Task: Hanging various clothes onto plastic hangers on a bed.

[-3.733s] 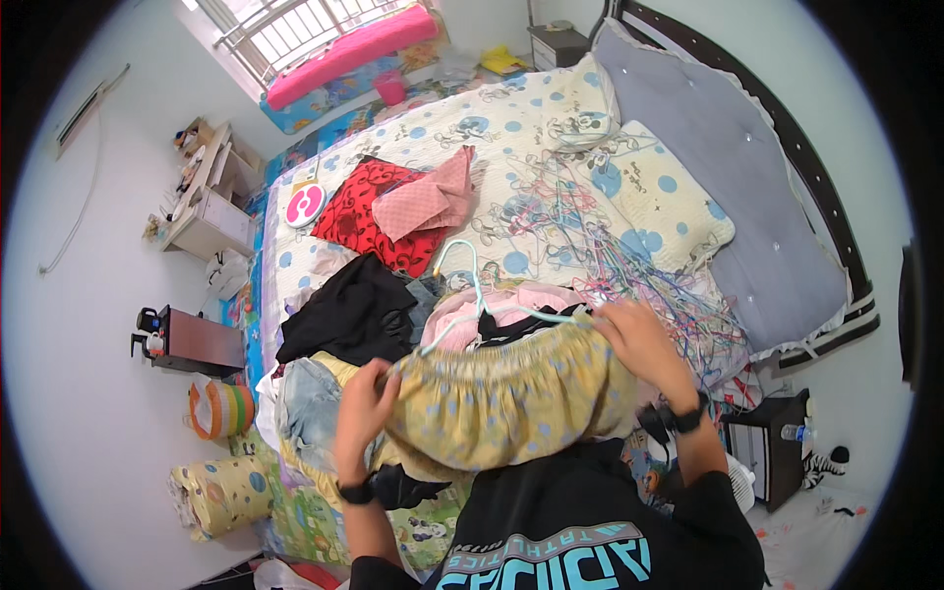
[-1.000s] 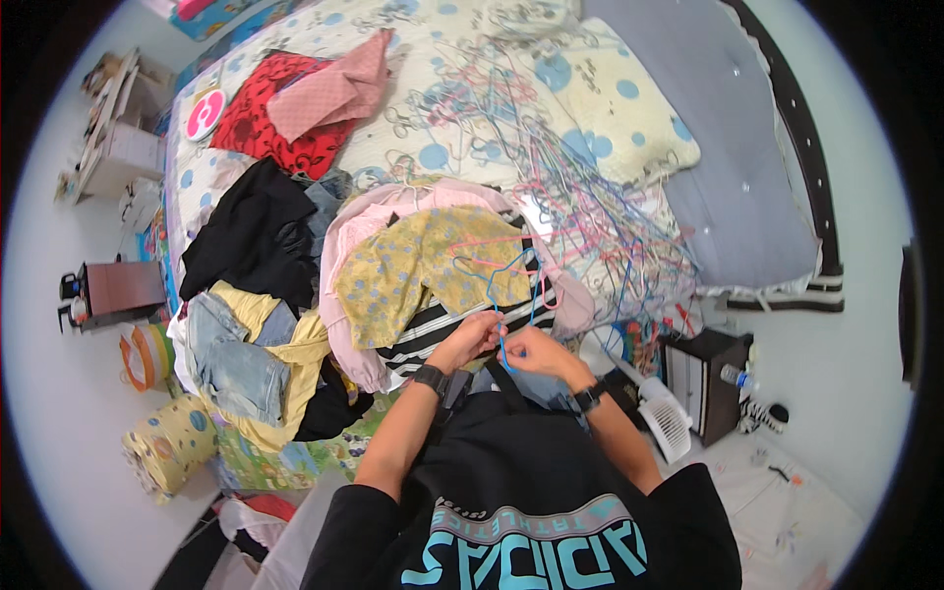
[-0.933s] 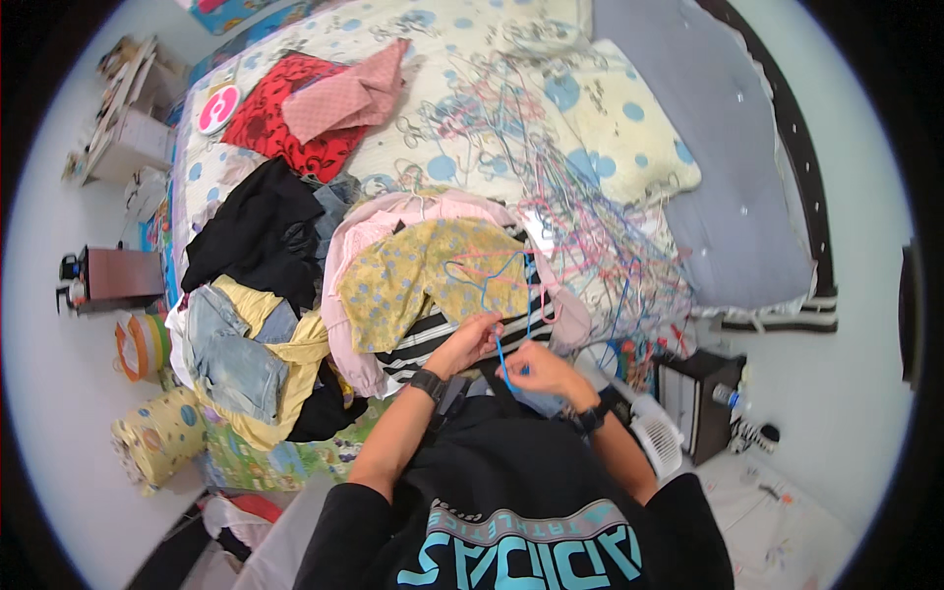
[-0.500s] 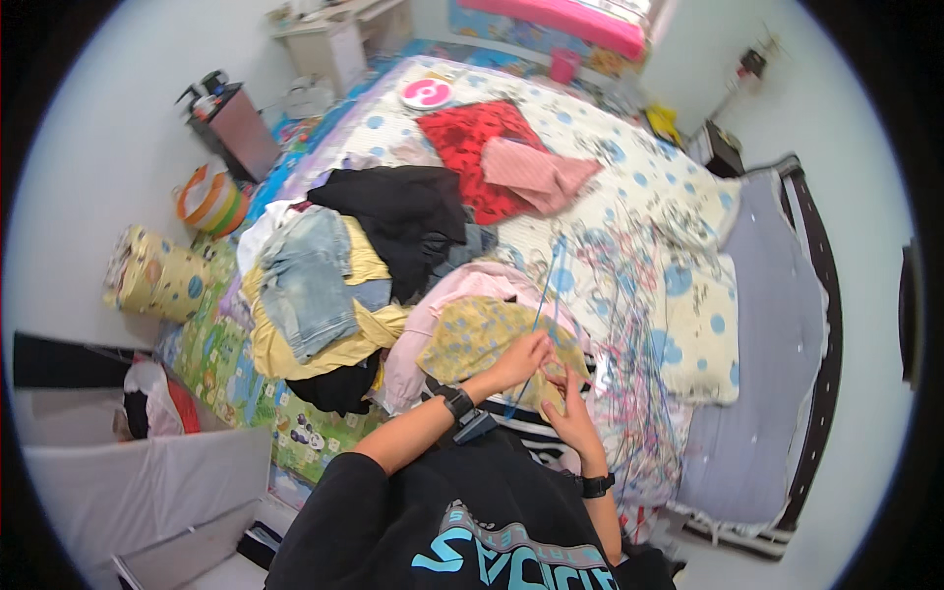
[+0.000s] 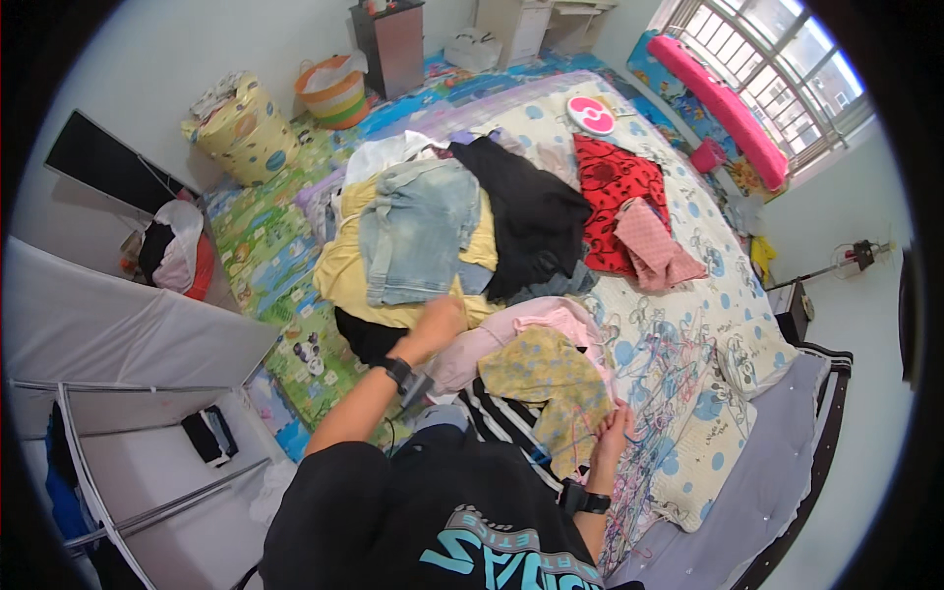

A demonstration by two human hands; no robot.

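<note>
My right hand (image 5: 613,433) is closed around part of a thin blue clothes hanger (image 5: 633,438), beside the lower right edge of a yellow patterned garment (image 5: 551,379). Most of the hanger is hidden by the cloth and fingers. My left hand (image 5: 440,323) is smeared by motion over the yellow cloth (image 5: 344,280), just below the hem of light blue denim shorts (image 5: 408,236); its grip does not show. Under the patterned garment lie pink clothing (image 5: 565,320) and a black-and-white striped piece (image 5: 497,418).
Many tangled hangers (image 5: 644,393) cover the bed on the right. A black garment (image 5: 526,216), a red cloth (image 5: 619,187) and a folded pink cloth (image 5: 654,246) lie farther off. A white fabric wardrobe (image 5: 147,334) stands at left, near a striped basket (image 5: 332,96).
My left hand has left the hanger and moved left toward the denim shorts. My right hand has stayed by the patterned garment. The view has swung left.
</note>
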